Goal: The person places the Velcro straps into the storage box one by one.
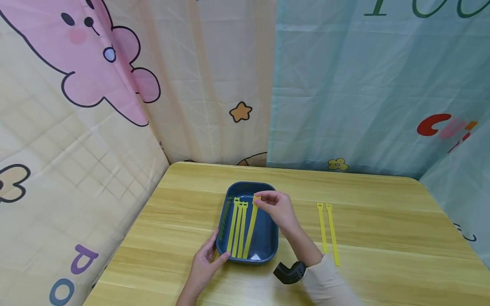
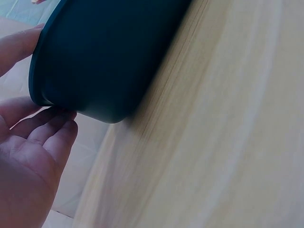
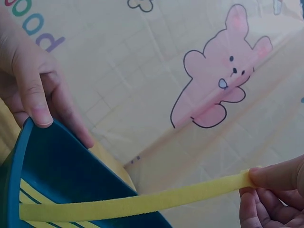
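A dark blue tray (image 1: 268,238) sits mid-table with several yellow strips (image 1: 237,227) lying lengthwise in it. My right hand (image 1: 262,200) pinches the far end of one more yellow strip (image 1: 250,229), whose near end rests in the tray. The right wrist view shows that strip (image 3: 142,204) stretched from my fingertips (image 3: 268,178) down into the tray (image 3: 66,175). My left hand (image 1: 214,253) grips the tray's near left corner. Its thumb (image 3: 35,102) lies over the rim and its fingers (image 2: 52,133) lie against the tray's side (image 2: 109,57).
Two more yellow strips (image 1: 328,231) lie side by side on the wooden table (image 1: 383,238), right of the tray. Printed curtains (image 1: 344,85) close the table in at the back and on both sides. A black wrist camera (image 1: 289,272) sits on my right forearm.
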{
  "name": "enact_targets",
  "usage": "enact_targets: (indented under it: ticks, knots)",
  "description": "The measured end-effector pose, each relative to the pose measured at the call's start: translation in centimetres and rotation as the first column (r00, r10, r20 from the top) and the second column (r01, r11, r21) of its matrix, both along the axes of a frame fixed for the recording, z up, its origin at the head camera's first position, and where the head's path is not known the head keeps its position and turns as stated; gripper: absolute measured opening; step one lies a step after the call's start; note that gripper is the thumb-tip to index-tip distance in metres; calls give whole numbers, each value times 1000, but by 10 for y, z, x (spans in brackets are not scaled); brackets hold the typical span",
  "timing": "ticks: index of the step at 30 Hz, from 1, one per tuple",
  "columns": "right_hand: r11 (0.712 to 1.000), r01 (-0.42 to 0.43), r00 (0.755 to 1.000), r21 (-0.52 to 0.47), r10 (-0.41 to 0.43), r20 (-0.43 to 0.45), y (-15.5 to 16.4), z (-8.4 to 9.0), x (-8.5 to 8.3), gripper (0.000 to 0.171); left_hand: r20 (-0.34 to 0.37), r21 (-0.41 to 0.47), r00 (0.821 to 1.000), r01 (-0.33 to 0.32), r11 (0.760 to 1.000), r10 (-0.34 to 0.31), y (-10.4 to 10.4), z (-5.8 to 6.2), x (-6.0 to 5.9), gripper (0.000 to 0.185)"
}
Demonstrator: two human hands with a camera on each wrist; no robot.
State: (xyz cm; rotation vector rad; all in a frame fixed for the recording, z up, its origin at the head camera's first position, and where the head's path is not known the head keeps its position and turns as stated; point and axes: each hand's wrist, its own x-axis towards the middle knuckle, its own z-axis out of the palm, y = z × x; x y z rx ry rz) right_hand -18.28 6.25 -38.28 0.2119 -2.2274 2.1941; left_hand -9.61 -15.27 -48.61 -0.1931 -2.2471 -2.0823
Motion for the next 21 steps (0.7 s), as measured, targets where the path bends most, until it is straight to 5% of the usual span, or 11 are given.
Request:
enact_targets:
  ticks: [21]
  knots:
    - [995, 49, 997, 87, -54, 55, -10, -31, -28, 17, -24, 12, 1000, 6, 1000, -6, -1, 0, -1, 73]
